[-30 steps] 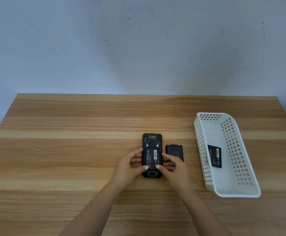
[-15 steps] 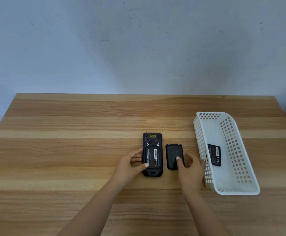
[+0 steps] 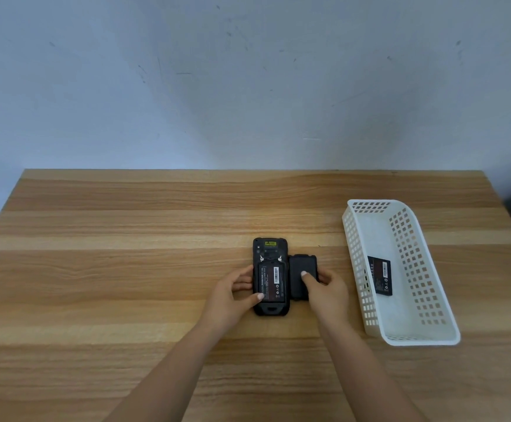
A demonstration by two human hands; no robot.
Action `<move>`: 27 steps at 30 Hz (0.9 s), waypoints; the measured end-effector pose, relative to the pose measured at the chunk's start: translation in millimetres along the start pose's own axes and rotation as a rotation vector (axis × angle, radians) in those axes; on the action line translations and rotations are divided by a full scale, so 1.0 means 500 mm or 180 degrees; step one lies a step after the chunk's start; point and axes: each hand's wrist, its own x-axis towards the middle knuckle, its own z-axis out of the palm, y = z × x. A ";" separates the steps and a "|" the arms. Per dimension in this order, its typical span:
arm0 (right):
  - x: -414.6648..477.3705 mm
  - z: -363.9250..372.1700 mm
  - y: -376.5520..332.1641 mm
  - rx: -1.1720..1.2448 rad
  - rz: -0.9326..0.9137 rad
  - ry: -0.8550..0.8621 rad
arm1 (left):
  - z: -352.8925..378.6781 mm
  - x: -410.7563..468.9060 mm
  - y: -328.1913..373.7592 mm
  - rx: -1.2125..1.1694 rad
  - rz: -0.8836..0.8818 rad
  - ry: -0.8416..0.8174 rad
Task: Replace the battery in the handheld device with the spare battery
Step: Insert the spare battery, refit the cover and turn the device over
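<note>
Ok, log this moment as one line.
left hand steadying handheld device, battery seated | right hand on back cover | other battery in white basket

Lighting is soft and even, a bit cool, with a bluish cast on the scuffed pale wall (image 3: 248, 86). There's a mild bright patch on the light-brown striped wooden tabletop (image 3: 278, 220) near the middle. Shadows are faint. Wide-angle lens bows the table edges. Focus is decent, though small print stays unreadable.
</note>
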 end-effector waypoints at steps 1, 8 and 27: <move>0.004 -0.005 -0.001 0.0099 0.0044 -0.0031 | 0.000 0.000 0.000 -0.0008 -0.0005 -0.0007; 0.009 -0.045 0.001 0.0367 0.0025 -0.0374 | -0.002 0.005 -0.009 -0.0196 -0.0101 -0.0063; -0.004 0.014 0.022 0.0314 -0.0632 -0.1134 | -0.007 0.001 0.005 -0.0629 -0.0236 -0.0233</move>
